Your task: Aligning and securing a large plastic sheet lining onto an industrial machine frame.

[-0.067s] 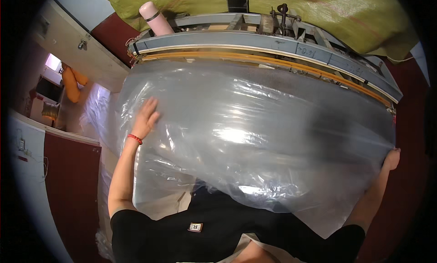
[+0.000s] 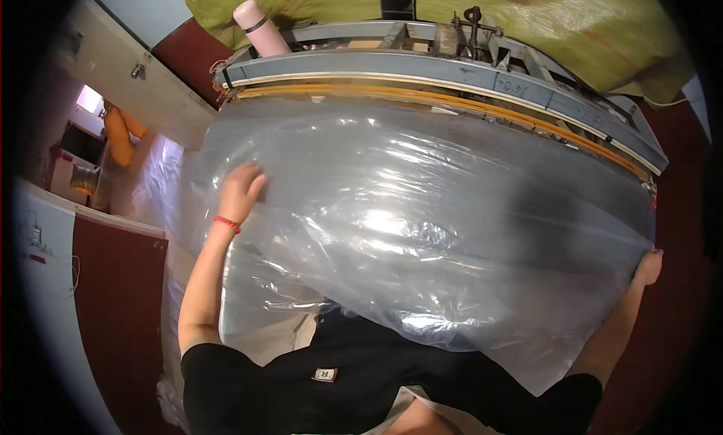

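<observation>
A large clear plastic sheet (image 2: pixel 407 232) spreads over the work surface, wrinkled and shiny, its near part hanging down in front of my body. My left hand (image 2: pixel 242 192), with a red bracelet at the wrist, rests on the left part of the sheet. Its fingers are slightly bent, with the thumb apart, and nothing shows in its grasp. At the far right my right hand (image 2: pixel 648 267) is closed on the sheet's edge and draws it into creases. The fingertips of this hand are partly hidden.
Along the back runs a long grey metal bar (image 2: pixel 361 66) with an orange strip (image 2: pixel 422 97) before it. A pink bottle (image 2: pixel 261 30) stands behind its left end. A yellow-green woven cover (image 2: pixel 527 28) lies beyond. An open door (image 2: pixel 143 66) is at the left.
My left hand's fingers have bent a little from a flatter pose, and the sheet's wrinkles beside it have shifted. My right hand stays at the edge.
</observation>
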The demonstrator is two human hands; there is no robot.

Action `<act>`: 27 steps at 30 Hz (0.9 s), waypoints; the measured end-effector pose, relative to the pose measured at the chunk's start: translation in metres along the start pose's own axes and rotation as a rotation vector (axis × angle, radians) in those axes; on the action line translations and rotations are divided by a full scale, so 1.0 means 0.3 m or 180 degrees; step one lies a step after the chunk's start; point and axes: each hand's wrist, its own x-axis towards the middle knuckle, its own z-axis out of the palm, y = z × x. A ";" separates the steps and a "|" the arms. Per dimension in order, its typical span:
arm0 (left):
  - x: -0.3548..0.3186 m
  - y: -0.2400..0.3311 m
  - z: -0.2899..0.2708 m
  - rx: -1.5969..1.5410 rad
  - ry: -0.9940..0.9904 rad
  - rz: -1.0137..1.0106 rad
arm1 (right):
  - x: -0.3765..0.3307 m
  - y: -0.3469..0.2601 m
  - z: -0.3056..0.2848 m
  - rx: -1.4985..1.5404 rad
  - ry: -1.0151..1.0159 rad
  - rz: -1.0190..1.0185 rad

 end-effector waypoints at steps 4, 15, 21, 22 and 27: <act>0.150 0.209 0.070 -0.0096 0.0337 0.1247 | -0.006 -0.009 -0.003 -0.0083 -0.0022 0.0012; 0.359 0.269 0.213 0.0047 0.0904 0.0604 | 0.135 0.176 0.137 0.1258 0.0409 -0.0017; 0.384 0.252 0.234 -0.0409 0.1409 -0.0146 | 0.122 0.296 0.037 0.4685 -0.0068 0.0574; 0.376 0.244 0.227 -0.0419 0.1410 -0.0144 | 0.101 0.298 0.009 0.4580 -0.0032 0.0629; 0.364 0.264 0.167 -0.0172 0.0783 0.0055 | 0.192 0.386 0.038 0.4436 -0.0152 0.0293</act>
